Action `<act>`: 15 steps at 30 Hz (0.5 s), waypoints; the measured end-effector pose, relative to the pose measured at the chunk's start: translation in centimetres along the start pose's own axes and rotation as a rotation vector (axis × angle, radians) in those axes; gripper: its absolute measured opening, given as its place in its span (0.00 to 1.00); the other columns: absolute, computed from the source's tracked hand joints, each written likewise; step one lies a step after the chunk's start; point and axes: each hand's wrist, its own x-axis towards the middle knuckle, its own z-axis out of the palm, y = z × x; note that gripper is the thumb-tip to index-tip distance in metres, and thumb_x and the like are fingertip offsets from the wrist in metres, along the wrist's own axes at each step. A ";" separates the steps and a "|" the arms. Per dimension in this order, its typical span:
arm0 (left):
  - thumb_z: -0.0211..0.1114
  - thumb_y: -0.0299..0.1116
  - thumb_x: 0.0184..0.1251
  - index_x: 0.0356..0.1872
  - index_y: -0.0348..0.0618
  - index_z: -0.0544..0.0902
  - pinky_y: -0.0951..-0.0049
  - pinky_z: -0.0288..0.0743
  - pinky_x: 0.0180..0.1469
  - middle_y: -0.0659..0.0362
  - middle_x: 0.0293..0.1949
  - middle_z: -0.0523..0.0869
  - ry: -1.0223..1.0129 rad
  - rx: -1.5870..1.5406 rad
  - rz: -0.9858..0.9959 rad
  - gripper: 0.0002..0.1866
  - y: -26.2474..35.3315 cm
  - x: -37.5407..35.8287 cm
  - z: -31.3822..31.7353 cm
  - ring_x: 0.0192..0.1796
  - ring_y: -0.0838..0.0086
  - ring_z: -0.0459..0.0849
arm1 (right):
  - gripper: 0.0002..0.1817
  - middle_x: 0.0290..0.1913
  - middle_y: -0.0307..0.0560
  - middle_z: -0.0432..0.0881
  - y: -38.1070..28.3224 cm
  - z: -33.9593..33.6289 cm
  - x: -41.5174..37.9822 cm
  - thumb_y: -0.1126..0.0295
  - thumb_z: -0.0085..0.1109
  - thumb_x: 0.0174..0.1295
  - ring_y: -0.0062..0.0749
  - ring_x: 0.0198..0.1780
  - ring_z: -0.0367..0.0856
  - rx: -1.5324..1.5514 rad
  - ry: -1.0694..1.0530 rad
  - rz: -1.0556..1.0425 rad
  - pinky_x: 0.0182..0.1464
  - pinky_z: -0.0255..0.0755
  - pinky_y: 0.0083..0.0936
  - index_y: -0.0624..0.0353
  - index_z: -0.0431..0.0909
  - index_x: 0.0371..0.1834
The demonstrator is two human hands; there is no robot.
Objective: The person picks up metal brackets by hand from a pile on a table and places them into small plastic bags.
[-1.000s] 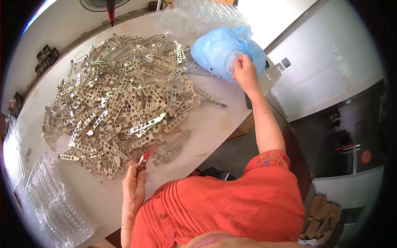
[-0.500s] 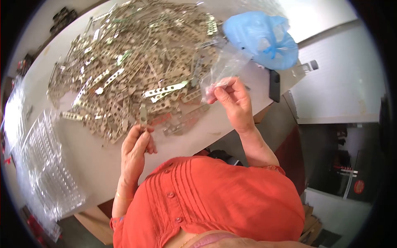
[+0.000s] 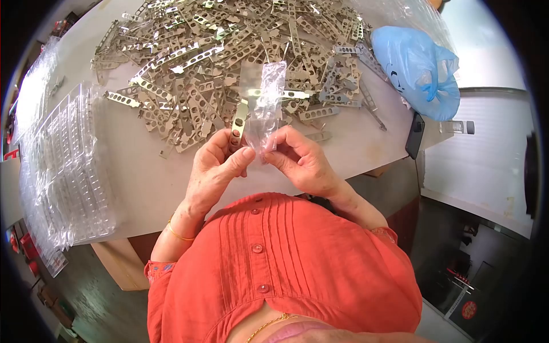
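Between thumb and fingers, my left hand (image 3: 220,160) grips a flat metal strip with holes (image 3: 238,123), which points up and away from me. Close beside it on the right, my right hand (image 3: 300,160) pinches the lower end of a small clear plastic bag (image 3: 270,94). The bag stands up over the near part of a large pile of perforated metal strips (image 3: 200,68). The strip is next to the bag's left edge. Whether my left fingertips also touch the bag is hard to tell.
Stacked clear plastic trays (image 3: 74,171) lie at the table's left side. A knotted blue plastic bag (image 3: 414,71) sits at the right, with a dark phone (image 3: 415,135) near the table (image 3: 154,197) edge and a small clear object with a grey end (image 3: 457,127) beyond it.
My hands have come together in front of my body. The plastic bag has moved left, beside the strip in my left hand. The camera view has shifted too.
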 end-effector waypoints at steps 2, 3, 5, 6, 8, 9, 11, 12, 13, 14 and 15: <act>0.68 0.34 0.74 0.50 0.37 0.79 0.80 0.71 0.36 0.64 0.34 0.82 0.040 0.080 0.009 0.13 0.0 0.1 0.0 0.32 0.83 0.77 | 0.05 0.41 0.36 0.80 0.2 -0.2 0.1 0.78 0.60 0.72 0.16 0.43 0.79 -0.001 0.010 -0.007 0.48 0.76 0.19 0.60 0.75 0.47; 0.68 0.34 0.74 0.50 0.37 0.79 0.80 0.71 0.36 0.64 0.34 0.82 0.041 0.080 0.005 0.13 -0.1 0.1 0.0 0.32 0.83 0.77 | 0.06 0.41 0.36 0.80 0.5 -0.4 0.1 0.77 0.62 0.72 0.17 0.43 0.78 -0.027 -0.007 0.018 0.47 0.75 0.18 0.59 0.76 0.48; 0.67 0.32 0.74 0.47 0.38 0.80 0.81 0.72 0.36 0.66 0.33 0.82 0.036 0.123 -0.003 0.09 -0.3 0.2 -0.3 0.31 0.84 0.77 | 0.07 0.41 0.36 0.80 0.4 -0.8 0.1 0.75 0.63 0.71 0.17 0.42 0.78 -0.049 -0.027 0.048 0.46 0.75 0.18 0.59 0.76 0.48; 0.67 0.32 0.74 0.47 0.38 0.80 0.81 0.72 0.36 0.66 0.33 0.82 0.039 0.122 -0.009 0.09 -0.3 0.1 -0.4 0.31 0.84 0.77 | 0.10 0.46 0.37 0.79 -0.2 -1.0 0.1 0.73 0.64 0.72 0.18 0.48 0.78 -0.070 -0.078 0.103 0.53 0.74 0.21 0.60 0.75 0.52; 0.66 0.31 0.75 0.45 0.39 0.80 0.81 0.72 0.36 0.66 0.32 0.81 0.007 0.244 -0.006 0.07 -0.1 0.0 -0.3 0.31 0.84 0.77 | 0.13 0.51 0.38 0.79 -0.4 -1.5 0.4 0.70 0.64 0.72 0.20 0.53 0.78 -0.089 -0.131 0.160 0.59 0.73 0.25 0.60 0.75 0.55; 0.66 0.31 0.75 0.45 0.39 0.80 0.81 0.72 0.36 0.66 0.32 0.81 0.009 0.243 -0.009 0.07 0.0 0.0 -0.3 0.31 0.84 0.77 | 0.14 0.51 0.38 0.80 -0.3 -1.8 0.8 0.68 0.65 0.72 0.20 0.53 0.79 -0.080 -0.106 0.145 0.60 0.73 0.25 0.61 0.76 0.56; 0.65 0.30 0.75 0.44 0.39 0.80 0.81 0.73 0.37 0.67 0.32 0.81 -0.065 0.315 0.008 0.06 0.2 -0.1 -0.3 0.32 0.84 0.77 | 0.15 0.51 0.38 0.81 -0.3 -2.1 1.2 0.66 0.65 0.72 0.20 0.53 0.79 -0.066 -0.083 0.135 0.60 0.73 0.25 0.61 0.77 0.56; 0.65 0.30 0.75 0.44 0.39 0.80 0.81 0.73 0.37 0.67 0.32 0.81 -0.061 0.313 0.001 0.06 0.3 -0.2 -0.3 0.32 0.84 0.77 | 0.13 0.46 0.36 0.81 -0.7 -2.1 1.4 0.67 0.65 0.72 0.17 0.47 0.79 0.084 -0.032 0.153 0.53 0.73 0.19 0.60 0.79 0.54; 0.64 0.30 0.76 0.44 0.39 0.80 0.81 0.73 0.36 0.67 0.32 0.80 -0.057 0.321 0.001 0.06 0.4 -0.3 -0.1 0.31 0.84 0.76 | 0.10 0.41 0.33 0.82 -0.8 -2.0 1.6 0.68 0.64 0.73 0.13 0.42 0.78 0.235 0.018 0.170 0.46 0.73 0.13 0.59 0.81 0.52; 0.64 0.30 0.76 0.44 0.39 0.80 0.80 0.72 0.36 0.67 0.32 0.80 -0.053 0.329 0.002 0.06 0.4 -0.3 -0.1 0.31 0.84 0.76 | 0.08 0.38 0.34 0.83 -0.5 -1.9 1.9 0.67 0.63 0.73 0.13 0.40 0.79 0.187 0.088 0.104 0.42 0.74 0.13 0.58 0.83 0.48; 0.64 0.30 0.76 0.44 0.39 0.80 0.80 0.72 0.36 0.67 0.32 0.80 -0.047 0.329 -0.002 0.06 0.3 -0.2 -0.2 0.31 0.84 0.76 | 0.08 0.38 0.34 0.83 -0.5 -2.1 2.0 0.67 0.63 0.73 0.13 0.40 0.79 0.191 0.083 0.107 0.42 0.74 0.13 0.58 0.83 0.48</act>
